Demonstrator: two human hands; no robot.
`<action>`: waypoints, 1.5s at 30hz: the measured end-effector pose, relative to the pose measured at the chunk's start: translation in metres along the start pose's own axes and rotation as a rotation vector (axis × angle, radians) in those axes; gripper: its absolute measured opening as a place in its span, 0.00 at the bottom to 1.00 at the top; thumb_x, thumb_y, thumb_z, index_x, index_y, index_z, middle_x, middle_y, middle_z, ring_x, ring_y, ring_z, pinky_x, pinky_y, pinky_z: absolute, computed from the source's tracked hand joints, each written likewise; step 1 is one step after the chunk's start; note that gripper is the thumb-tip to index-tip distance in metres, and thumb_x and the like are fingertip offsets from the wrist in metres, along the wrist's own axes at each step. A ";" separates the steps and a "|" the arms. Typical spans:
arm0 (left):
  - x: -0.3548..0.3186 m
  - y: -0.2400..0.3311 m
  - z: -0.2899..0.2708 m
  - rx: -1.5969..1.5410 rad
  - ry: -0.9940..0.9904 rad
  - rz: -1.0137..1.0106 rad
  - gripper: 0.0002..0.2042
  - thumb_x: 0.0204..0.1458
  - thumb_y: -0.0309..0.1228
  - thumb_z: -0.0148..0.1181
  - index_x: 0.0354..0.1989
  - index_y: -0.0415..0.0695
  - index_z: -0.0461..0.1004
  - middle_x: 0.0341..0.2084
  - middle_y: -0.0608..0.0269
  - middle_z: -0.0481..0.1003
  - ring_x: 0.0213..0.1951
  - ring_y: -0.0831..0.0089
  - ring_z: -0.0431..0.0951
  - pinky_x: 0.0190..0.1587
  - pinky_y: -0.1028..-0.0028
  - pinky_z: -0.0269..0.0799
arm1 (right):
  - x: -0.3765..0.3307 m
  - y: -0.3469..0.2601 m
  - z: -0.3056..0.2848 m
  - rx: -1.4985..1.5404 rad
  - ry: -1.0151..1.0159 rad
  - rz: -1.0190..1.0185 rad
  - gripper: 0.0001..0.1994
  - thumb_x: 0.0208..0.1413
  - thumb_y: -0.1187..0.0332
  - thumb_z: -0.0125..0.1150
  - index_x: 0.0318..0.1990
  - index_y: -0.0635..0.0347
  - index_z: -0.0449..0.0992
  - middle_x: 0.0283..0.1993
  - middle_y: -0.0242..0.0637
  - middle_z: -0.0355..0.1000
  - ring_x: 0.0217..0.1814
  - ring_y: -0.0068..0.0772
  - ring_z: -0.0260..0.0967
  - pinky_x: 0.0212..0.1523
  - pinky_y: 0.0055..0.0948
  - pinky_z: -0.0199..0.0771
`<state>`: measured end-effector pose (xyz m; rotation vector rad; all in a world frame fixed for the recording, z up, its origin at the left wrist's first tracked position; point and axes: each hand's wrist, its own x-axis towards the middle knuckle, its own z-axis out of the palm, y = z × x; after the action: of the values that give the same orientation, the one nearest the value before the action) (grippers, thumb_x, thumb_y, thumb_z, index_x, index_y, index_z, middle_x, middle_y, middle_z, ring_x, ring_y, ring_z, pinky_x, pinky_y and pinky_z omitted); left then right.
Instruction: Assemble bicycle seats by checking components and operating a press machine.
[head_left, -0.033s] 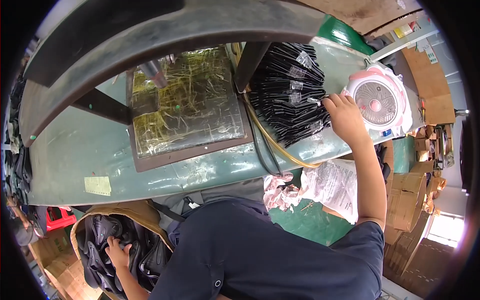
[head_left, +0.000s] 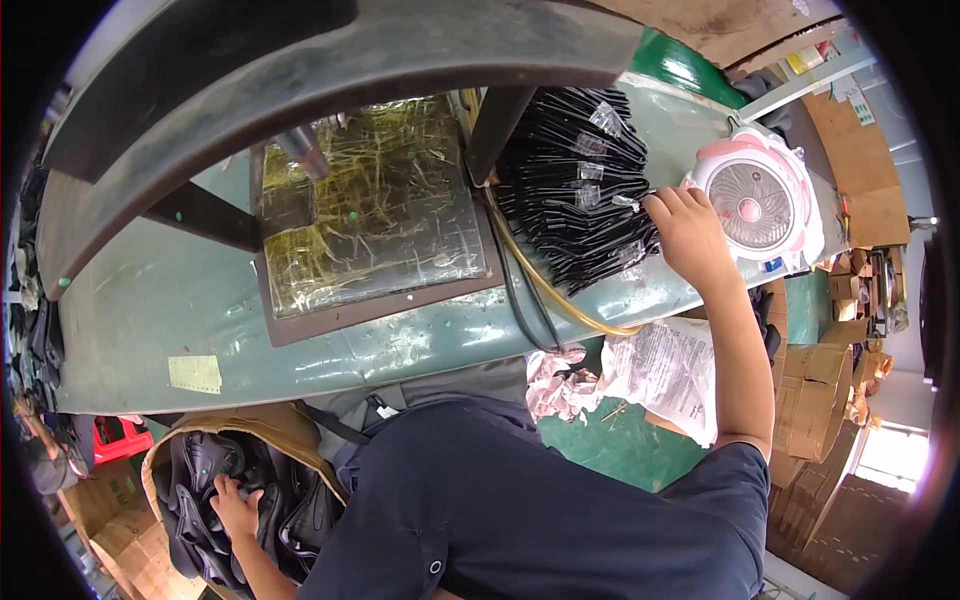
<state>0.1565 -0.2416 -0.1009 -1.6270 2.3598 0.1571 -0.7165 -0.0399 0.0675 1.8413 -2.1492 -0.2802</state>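
Observation:
My left hand [head_left: 236, 508] rests among glossy black moulded parts [head_left: 213, 458] in a cardboard box [head_left: 160, 450] at the lower left. Its fingers are spread over them, and no part is plainly gripped. To the right on the table, my right hand [head_left: 690, 232] is closed at the right edge of a fanned stack of thin black strips [head_left: 580, 225]. Its fingertips are bent together beside a small clear-whitish tab, and what lies under them is partly hidden. Clear tape pieces [head_left: 590, 170] stick to the stack.
A dark press frame [head_left: 330, 60] arches over a taped plate [head_left: 390, 220] on the green table [head_left: 130, 320]. Beside the strips stand a pink-and-white fan [head_left: 748, 205] and a yellowish hose [head_left: 560, 300]. A printed plastic bag [head_left: 662, 375] hangs below the table edge; cardboard boxes [head_left: 815, 400] stand right.

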 end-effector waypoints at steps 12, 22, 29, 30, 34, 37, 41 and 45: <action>0.022 0.051 -0.170 -0.410 0.312 -0.146 0.13 0.67 0.31 0.64 0.49 0.35 0.70 0.42 0.56 0.68 0.43 0.65 0.70 0.46 0.72 0.68 | 0.040 -0.020 -0.020 -0.047 -0.016 -0.163 0.04 0.45 0.73 0.63 0.29 0.55 0.74 0.32 0.35 0.71 0.41 0.39 0.72 0.46 0.38 0.70; 0.172 0.270 -0.221 -0.289 0.661 0.178 0.16 0.66 0.36 0.66 0.41 0.33 0.71 0.42 0.41 0.73 0.39 0.46 0.74 0.46 0.56 0.72 | 0.056 0.018 -0.065 0.408 0.236 0.280 0.05 0.47 0.83 0.51 0.31 0.66 0.71 0.31 0.47 0.74 0.35 0.50 0.76 0.37 0.42 0.73; 0.221 0.271 -0.229 -0.348 0.515 0.522 0.21 0.61 0.35 0.69 0.57 0.37 0.74 0.55 0.44 0.76 0.54 0.44 0.76 0.56 0.55 0.74 | -0.036 -0.030 -0.066 1.137 -0.063 0.537 0.15 0.47 0.87 0.58 0.43 0.62 0.73 0.34 0.30 0.70 0.38 0.21 0.71 0.43 0.24 0.72; 0.229 0.259 -0.241 -0.286 0.409 0.671 0.34 0.52 0.39 0.76 0.66 0.40 0.71 0.65 0.45 0.72 0.66 0.41 0.69 0.67 0.52 0.68 | -0.037 -0.053 -0.052 1.294 -0.106 0.624 0.16 0.50 0.87 0.60 0.46 0.62 0.73 0.35 0.27 0.69 0.39 0.19 0.70 0.43 0.23 0.72; 0.250 0.242 -0.252 -0.375 -0.042 0.853 0.49 0.37 0.45 0.85 0.72 0.48 0.69 0.75 0.47 0.61 0.73 0.41 0.62 0.74 0.51 0.62 | -0.026 -0.123 -0.002 1.778 0.115 0.757 0.21 0.49 0.91 0.54 0.51 0.62 0.71 0.38 0.25 0.65 0.35 0.17 0.63 0.36 0.20 0.65; 0.247 0.252 -0.232 -0.388 -0.138 0.853 0.33 0.40 0.41 0.83 0.56 0.42 0.77 0.55 0.48 0.76 0.56 0.44 0.77 0.58 0.56 0.75 | -0.016 -0.144 -0.030 1.775 0.247 0.676 0.24 0.47 0.91 0.55 0.53 0.64 0.71 0.38 0.26 0.65 0.37 0.18 0.63 0.37 0.18 0.63; 0.223 0.270 -0.240 -0.383 -0.142 0.867 0.22 0.45 0.36 0.82 0.43 0.42 0.77 0.39 0.53 0.79 0.41 0.49 0.80 0.43 0.59 0.75 | -0.005 -0.179 -0.052 1.620 0.227 0.542 0.35 0.44 0.84 0.70 0.65 0.68 0.71 0.37 0.26 0.67 0.36 0.16 0.61 0.38 0.18 0.63; 0.178 0.289 -0.217 -0.852 -0.280 0.696 0.19 0.51 0.33 0.80 0.45 0.40 0.78 0.43 0.56 0.81 0.45 0.60 0.82 0.50 0.65 0.76 | 0.025 -0.202 -0.083 1.423 0.008 -0.005 0.34 0.39 0.72 0.84 0.60 0.62 0.82 0.32 0.28 0.70 0.27 0.19 0.60 0.28 0.21 0.63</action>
<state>-0.2055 -0.3485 0.0386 -0.8039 2.6521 1.5725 -0.5035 -0.0931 0.0801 2.3021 -2.4751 1.6410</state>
